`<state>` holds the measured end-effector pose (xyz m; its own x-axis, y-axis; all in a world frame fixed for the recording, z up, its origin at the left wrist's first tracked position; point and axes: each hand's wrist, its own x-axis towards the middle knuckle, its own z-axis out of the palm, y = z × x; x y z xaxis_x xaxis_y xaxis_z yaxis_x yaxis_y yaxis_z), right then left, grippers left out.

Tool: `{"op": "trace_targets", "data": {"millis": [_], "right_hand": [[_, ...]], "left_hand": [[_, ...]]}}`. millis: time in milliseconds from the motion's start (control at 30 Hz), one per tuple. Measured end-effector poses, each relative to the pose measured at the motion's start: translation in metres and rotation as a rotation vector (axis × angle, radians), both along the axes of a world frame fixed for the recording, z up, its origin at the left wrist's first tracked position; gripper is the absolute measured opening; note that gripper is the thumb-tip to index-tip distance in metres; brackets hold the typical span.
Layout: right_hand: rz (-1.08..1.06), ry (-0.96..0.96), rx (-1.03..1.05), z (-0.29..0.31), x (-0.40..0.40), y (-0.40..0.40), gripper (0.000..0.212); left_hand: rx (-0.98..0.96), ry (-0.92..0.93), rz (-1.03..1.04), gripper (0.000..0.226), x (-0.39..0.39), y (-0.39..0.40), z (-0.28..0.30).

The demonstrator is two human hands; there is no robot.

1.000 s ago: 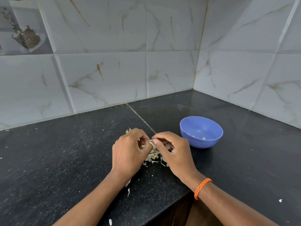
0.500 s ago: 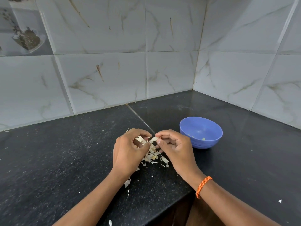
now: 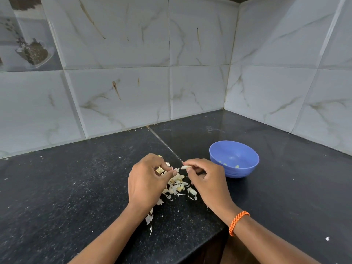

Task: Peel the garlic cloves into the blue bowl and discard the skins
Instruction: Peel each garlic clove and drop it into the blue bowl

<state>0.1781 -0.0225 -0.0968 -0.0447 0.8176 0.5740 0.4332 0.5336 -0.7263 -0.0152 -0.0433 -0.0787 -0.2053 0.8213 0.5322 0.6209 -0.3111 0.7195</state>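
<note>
Here the right hand [image 3: 207, 180] pinches a pale garlic clove [image 3: 186, 167] between thumb and forefinger; at its 9 o'clock the left hand [image 3: 147, 180] pinches a skin scrap above the skin pile [image 3: 178, 185], blue bowl [image 3: 234, 159] at 2 o'clock holding peeled cloves

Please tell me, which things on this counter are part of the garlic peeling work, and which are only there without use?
Part of the job:
- garlic clove, pinched in the right hand
- left hand, pinching a bit of skin
- skins heaped on the counter
- blue bowl, a few peeled pieces inside

Just there:
- orange wristband
- picture tile on the wall
</note>
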Motion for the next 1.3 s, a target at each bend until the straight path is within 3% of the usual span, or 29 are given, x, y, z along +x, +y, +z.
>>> {"op": "trace_targets", "data": {"millis": [167,333,400,533,600,700,733,867,933,1000,1033,1133,1200,1267,1300], "right_hand": [[-0.083,-0.341,0.012,0.012,0.003,0.003,0.016],[-0.017,-0.688,0.014,0.044,0.003,0.002,0.009],[0.008,-0.761,0.021,0.065,0.002,0.003,0.009],[-0.129,-0.686,0.097,0.099,0.011,0.017,0.011],[-0.139,-0.672,0.093,0.085,0.012,0.015,0.015],[-0.001,-0.936,-0.034,0.041,-0.007,-0.008,0.021],[-0.002,-0.925,-0.04,0.042,-0.005,-0.006,0.02],[-0.137,-0.654,0.103,0.08,0.011,0.016,0.016],[-0.142,-0.685,0.092,0.067,0.006,0.011,0.019],[-0.022,-0.871,-0.034,0.036,-0.004,-0.001,0.022],[-0.015,-0.877,-0.045,0.032,-0.002,0.0,0.022],[-0.105,-0.64,0.062,0.047,0.012,0.018,0.019],[-0.123,-0.64,0.082,0.047,0.01,0.013,0.02],[-0.007,-0.802,-0.01,0.03,-0.001,0.004,0.022],[0.03,-0.786,-0.032,0.026,-0.001,0.002,0.02]], "left_hand": [[-0.027,0.088,0.055,0.043,-0.005,0.004,0.002],[-0.079,0.111,-0.054,0.011,-0.009,0.005,0.0],[-0.077,0.095,-0.104,0.017,-0.012,0.009,-0.003],[-0.002,0.106,-0.205,0.058,-0.015,0.015,-0.012],[0.014,0.063,-0.223,0.056,-0.013,0.013,-0.012],[0.02,0.012,-0.242,0.034,-0.012,0.007,-0.006],[0.021,0.002,-0.229,0.031,-0.012,0.007,-0.004],[0.037,0.067,-0.152,0.061,-0.015,0.014,-0.001],[0.026,0.119,-0.196,0.07,-0.015,0.012,-0.001],[0.007,0.098,-0.193,0.056,-0.014,0.011,-0.003],[-0.009,0.072,-0.195,0.046,-0.013,0.01,-0.004],[-0.003,0.059,-0.167,0.041,-0.013,0.012,-0.005],[0.026,0.121,-0.188,0.046,-0.014,0.013,-0.007],[0.024,0.099,-0.17,0.023,-0.012,0.013,-0.006],[0.007,0.079,-0.18,0.008,-0.01,0.012,-0.006]]}}
